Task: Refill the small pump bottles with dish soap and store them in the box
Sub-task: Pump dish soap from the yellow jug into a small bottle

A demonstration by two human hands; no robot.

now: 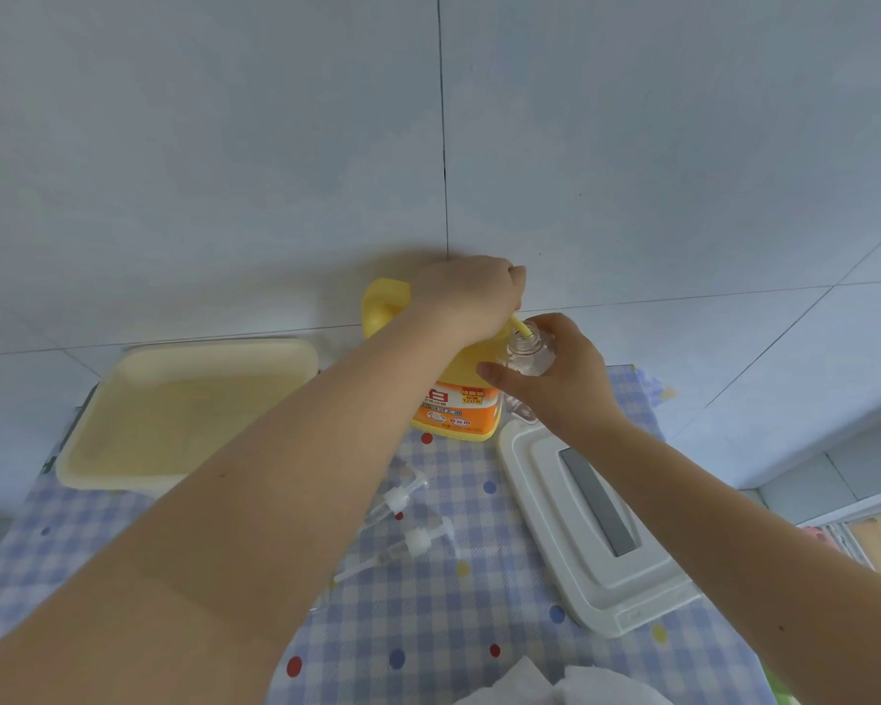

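A big yellow dish soap jug point(453, 399) with an orange label stands at the back of the checked tablecloth. My left hand point(471, 292) presses down on its pump top, and the yellow spout point(521, 328) points into the open neck of a small clear bottle point(525, 351). My right hand point(560, 374) grips that bottle beside the jug. Two loose clear pump heads point(400, 498) point(418, 541) with dip tubes lie on the cloth in front of the jug. The cream box point(296, 358) sits at the left.
A white lid with a grey strip point(596, 531) lies at the right on the cloth. White tissue point(525, 686) shows at the bottom edge. A tiled wall rises right behind the jug.
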